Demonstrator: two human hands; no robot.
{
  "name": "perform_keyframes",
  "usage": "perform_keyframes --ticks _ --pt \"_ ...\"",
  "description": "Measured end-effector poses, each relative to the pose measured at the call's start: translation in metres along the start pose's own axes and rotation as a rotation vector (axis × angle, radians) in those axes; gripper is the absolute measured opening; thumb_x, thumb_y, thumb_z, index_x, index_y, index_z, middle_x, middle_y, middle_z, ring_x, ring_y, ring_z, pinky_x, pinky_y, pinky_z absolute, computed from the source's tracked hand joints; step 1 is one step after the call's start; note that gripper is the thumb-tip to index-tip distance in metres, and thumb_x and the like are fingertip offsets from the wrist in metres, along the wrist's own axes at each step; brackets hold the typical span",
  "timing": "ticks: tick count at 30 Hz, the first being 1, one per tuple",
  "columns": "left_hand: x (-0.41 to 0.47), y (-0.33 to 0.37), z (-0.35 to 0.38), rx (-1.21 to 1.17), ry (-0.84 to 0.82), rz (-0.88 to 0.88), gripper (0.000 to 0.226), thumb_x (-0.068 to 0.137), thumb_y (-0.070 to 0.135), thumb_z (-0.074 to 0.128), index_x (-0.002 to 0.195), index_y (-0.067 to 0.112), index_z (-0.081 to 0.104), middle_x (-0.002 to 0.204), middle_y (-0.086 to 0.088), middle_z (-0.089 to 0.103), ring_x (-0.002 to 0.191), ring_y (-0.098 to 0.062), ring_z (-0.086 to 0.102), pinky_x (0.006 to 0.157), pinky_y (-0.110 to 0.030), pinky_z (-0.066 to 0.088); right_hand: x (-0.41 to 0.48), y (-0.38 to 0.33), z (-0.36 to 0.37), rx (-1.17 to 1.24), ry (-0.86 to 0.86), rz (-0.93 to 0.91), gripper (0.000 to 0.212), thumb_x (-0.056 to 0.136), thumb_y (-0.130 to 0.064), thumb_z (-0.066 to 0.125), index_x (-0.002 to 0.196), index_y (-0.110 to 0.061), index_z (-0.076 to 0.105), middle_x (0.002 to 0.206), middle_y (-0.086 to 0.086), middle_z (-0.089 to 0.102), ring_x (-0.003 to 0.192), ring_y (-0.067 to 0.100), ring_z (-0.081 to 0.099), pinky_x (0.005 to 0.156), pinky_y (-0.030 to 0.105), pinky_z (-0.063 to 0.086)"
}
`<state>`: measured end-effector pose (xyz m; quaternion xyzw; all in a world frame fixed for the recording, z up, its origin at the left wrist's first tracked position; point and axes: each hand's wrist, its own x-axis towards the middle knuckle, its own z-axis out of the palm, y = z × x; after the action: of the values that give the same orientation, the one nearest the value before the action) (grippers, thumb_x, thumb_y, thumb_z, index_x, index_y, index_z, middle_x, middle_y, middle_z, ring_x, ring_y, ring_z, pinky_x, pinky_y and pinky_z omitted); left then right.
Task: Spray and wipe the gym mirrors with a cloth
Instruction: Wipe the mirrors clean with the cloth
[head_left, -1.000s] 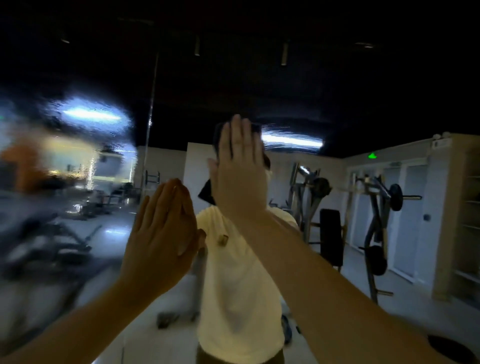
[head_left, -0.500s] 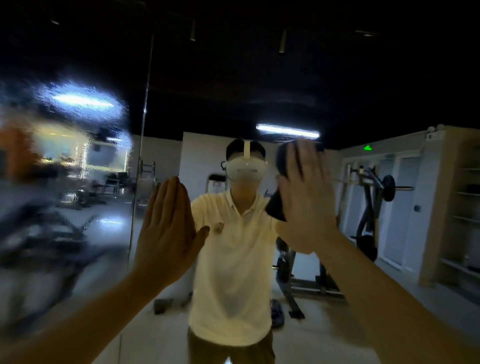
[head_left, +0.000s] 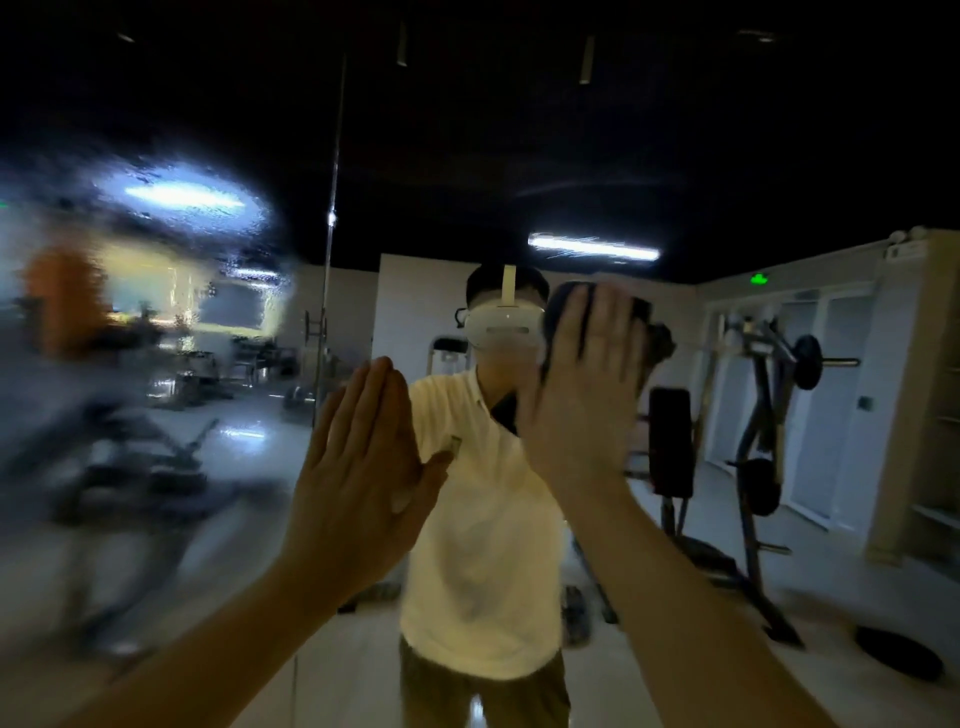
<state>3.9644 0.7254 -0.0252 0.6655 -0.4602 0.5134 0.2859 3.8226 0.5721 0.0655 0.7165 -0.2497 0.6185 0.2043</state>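
Mirror (head_left: 156, 467): fills the whole view right in front, left panel all smeary and wet-looking
Left hand (head_left: 363, 467): flat, fingers straight and together, palm toward the glass, holding nothing
Right hand (head_left: 582, 410): also flat, straight fingers pressing the cloth (head_left: 558, 312) on the glass
Cloth: dark, peeking out above those fingers
Weight machine (head_left: 763, 415): reflected far right

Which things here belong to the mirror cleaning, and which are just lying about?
Job: large wall mirror; wet smeared patch on it; dark cloth pressed under the flat right hand; left hand held flat.
Lying about, reflected: black plate-loaded weight machine; black upright pad; green exit sign.
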Motion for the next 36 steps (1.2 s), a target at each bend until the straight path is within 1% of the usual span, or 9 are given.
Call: perform_keyframes --ticks 4,8,12,17,21,25,28,30,36 --pt "-0.043 -0.018 -0.012 -0.066 0.048 -0.033 0.089 0.097 0.043 0.054 0.166 0.007 0.012 0.173 -0.016 0.017 0.162 -0.030 0.014 0.129 -0.053 0.018 -0.020 -0.067 0.016 0.067 -0.085 -0.242 0.066 0.110 -0.045 0.024 0.164 -0.007 0.014 0.171 0.019 0.008 0.159 0.032 -0.001 0.129 0.047 -0.006" --pt "-0.072 -0.030 -0.014 -0.029 -0.058 -0.094 0.092 0.092 0.039 0.058 0.166 0.004 0.015 0.174 -0.015 0.014 0.162 -0.030 0.011 0.131 -0.051 0.013 -0.052 -0.099 0.027 0.083 -0.141 -0.488 0.059 0.112 -0.034 0.018 0.161 -0.003 0.026 0.169 0.021 0.019 0.158 0.036 0.012 0.129 0.049 0.008" --pt "-0.087 -0.015 -0.012 -0.052 -0.067 -0.107 0.090 0.093 0.038 0.059 0.165 0.001 0.018 0.174 -0.016 0.015 0.162 -0.029 0.010 0.132 -0.041 0.003 -0.078 -0.066 0.026 0.055 -0.183 -0.663 0.052 0.112 -0.022 0.025 0.158 -0.001 0.031 0.166 0.020 0.027 0.157 0.035 0.020 0.129 0.048 0.014" --pt "-0.087 0.025 0.001 -0.161 -0.032 -0.086 0.086 0.097 0.044 0.054 0.162 -0.002 0.023 0.172 -0.020 0.019 0.160 -0.035 0.017 0.131 -0.053 0.015 -0.096 0.037 0.002 -0.042 -0.174 -0.495 0.062 0.103 -0.027 0.039 0.159 -0.002 0.027 0.168 0.018 0.023 0.158 0.031 0.011 0.130 0.047 0.004" --pt "-0.085 0.053 0.021 -0.112 -0.037 -0.109 0.095 0.095 0.047 0.066 0.160 -0.007 0.023 0.170 -0.027 0.017 0.159 -0.042 0.016 0.126 -0.062 0.022 -0.110 0.114 -0.016 -0.052 -0.184 -0.308 0.059 0.110 -0.034 0.021 0.159 0.000 0.024 0.168 0.021 0.017 0.158 0.034 0.011 0.129 0.051 0.008" --pt "-0.085 0.058 0.030 -0.014 -0.094 -0.140 0.101 0.096 0.059 0.059 0.160 -0.009 0.022 0.170 -0.029 0.013 0.160 -0.043 0.012 0.126 -0.063 0.020 -0.135 0.166 -0.027 -0.055 -0.106 0.068 0.057 0.107 -0.020 0.032 0.159 0.001 0.024 0.168 0.023 0.018 0.158 0.038 0.013 0.126 0.059 0.017" --pt "-0.087 0.057 0.030 -0.015 -0.099 -0.140 0.102 0.096 0.061 0.057 0.160 -0.009 0.021 0.170 -0.029 0.012 0.160 -0.043 0.011 0.126 -0.064 0.019 -0.152 0.156 -0.024 -0.016 -0.015 0.335 0.058 0.109 -0.021 0.033 0.160 0.003 0.022 0.169 0.023 0.015 0.157 0.039 0.013 0.123 0.061 0.020" --pt "-0.087 0.056 0.028 -0.051 -0.089 -0.132 0.099 0.098 0.060 0.055 0.161 -0.007 0.020 0.171 -0.028 0.011 0.160 -0.041 0.010 0.127 -0.062 0.017 -0.157 0.124 -0.015 0.023 -0.008 0.353 0.059 0.110 -0.025 0.031 0.160 0.003 0.021 0.169 0.024 0.013 0.158 0.039 0.011 0.124 0.060 0.017" --pt "-0.119 0.030 0.011 -0.092 -0.102 -0.033 0.094 0.096 0.046 0.056 0.166 0.002 0.010 0.173 -0.022 0.011 0.161 -0.037 0.012 0.130 -0.057 0.011 -0.174 0.005 0.013 0.115 -0.106 0.061 0.066 0.107 -0.037 0.040 0.160 -0.001 0.025 0.169 0.022 0.016 0.158 0.037 0.013 0.128 0.055 0.012"
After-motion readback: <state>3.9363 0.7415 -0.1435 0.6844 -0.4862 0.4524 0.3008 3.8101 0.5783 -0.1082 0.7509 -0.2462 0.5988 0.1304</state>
